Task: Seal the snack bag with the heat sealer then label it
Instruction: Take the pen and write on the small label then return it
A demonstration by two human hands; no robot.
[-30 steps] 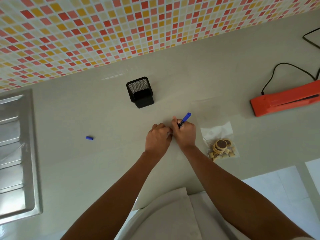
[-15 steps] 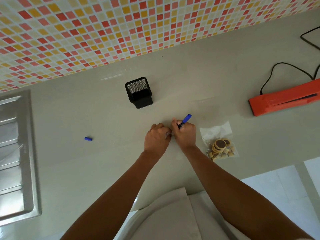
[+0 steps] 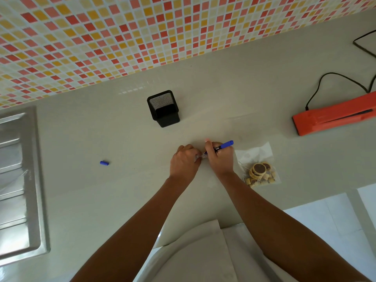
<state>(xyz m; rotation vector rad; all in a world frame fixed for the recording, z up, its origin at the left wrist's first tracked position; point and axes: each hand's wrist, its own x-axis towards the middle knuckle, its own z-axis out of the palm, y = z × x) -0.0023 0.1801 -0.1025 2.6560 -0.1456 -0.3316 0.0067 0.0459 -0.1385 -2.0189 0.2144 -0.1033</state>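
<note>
Hands together at the counter's middle: left hand (image 3: 184, 160) pinning a small label (image 3: 200, 157), right hand (image 3: 220, 159) closed round blue marker (image 3: 221, 147), writing (apparently). Just beside, right: snack bag (image 3: 257, 165), lying unlabelled. Farther right, heat sealer (image 3: 333, 117), presumably finished with.

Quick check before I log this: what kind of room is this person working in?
Most likely a home kitchen. A steel sink drainboard is set into the pale countertop, and a mosaic tile backsplash in red, orange and yellow runs along the wall behind it.
</note>
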